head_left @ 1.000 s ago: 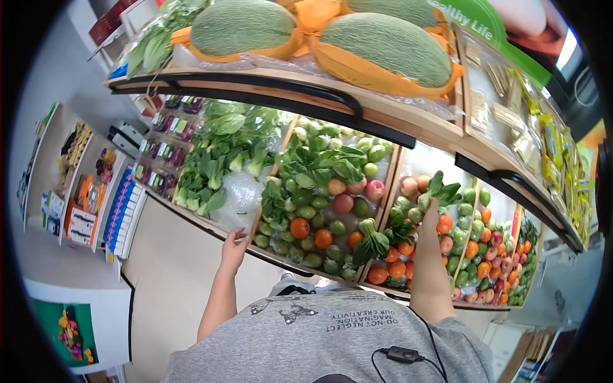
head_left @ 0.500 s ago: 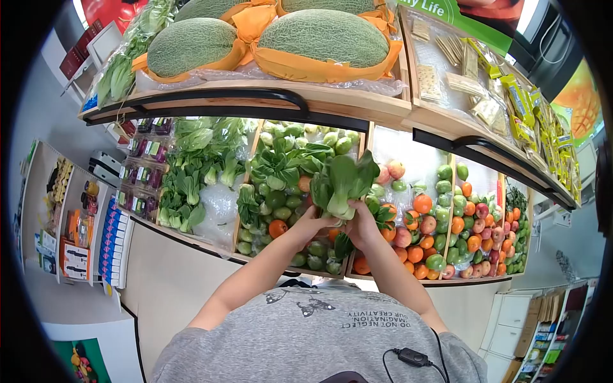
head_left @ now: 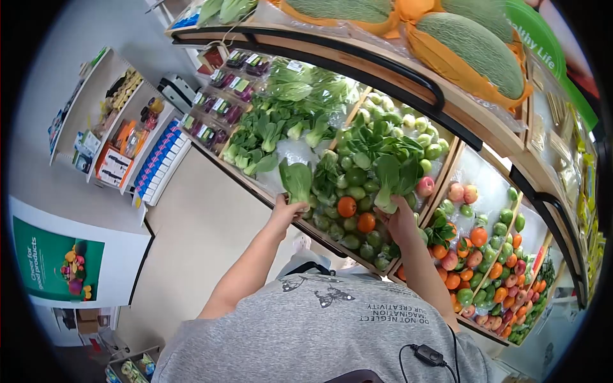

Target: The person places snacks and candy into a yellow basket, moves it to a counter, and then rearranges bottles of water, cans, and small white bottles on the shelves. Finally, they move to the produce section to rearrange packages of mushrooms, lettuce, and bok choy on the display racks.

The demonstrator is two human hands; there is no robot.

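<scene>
In my left hand (head_left: 287, 209) is a bok choy (head_left: 296, 180), gripped at its pale base with the leaves pointing up. It is over the front of the plastic-lined greens section, beside the divider. My right hand (head_left: 397, 220) is closed round the base of another bok choy (head_left: 388, 180), held above the limes (head_left: 357, 191) and oranges. More leafy bok choy (head_left: 357, 142) lies on the fruit behind it. To the left, several bok choy (head_left: 265, 127) rest in the greens section around bare plastic wrap (head_left: 295, 152).
An upper shelf with a black rail (head_left: 357, 57) overhangs the bins and carries netted melons (head_left: 472, 54). Packs of purple produce (head_left: 223, 105) stand at the far left. Mixed apples, oranges and limes (head_left: 479, 255) fill the right bins. A white shelf unit (head_left: 121, 127) stands left.
My hands have moved apart; the left one has gone leftward with one bok choy, and the right still holds one. The view has turned and shifted toward the left.
</scene>
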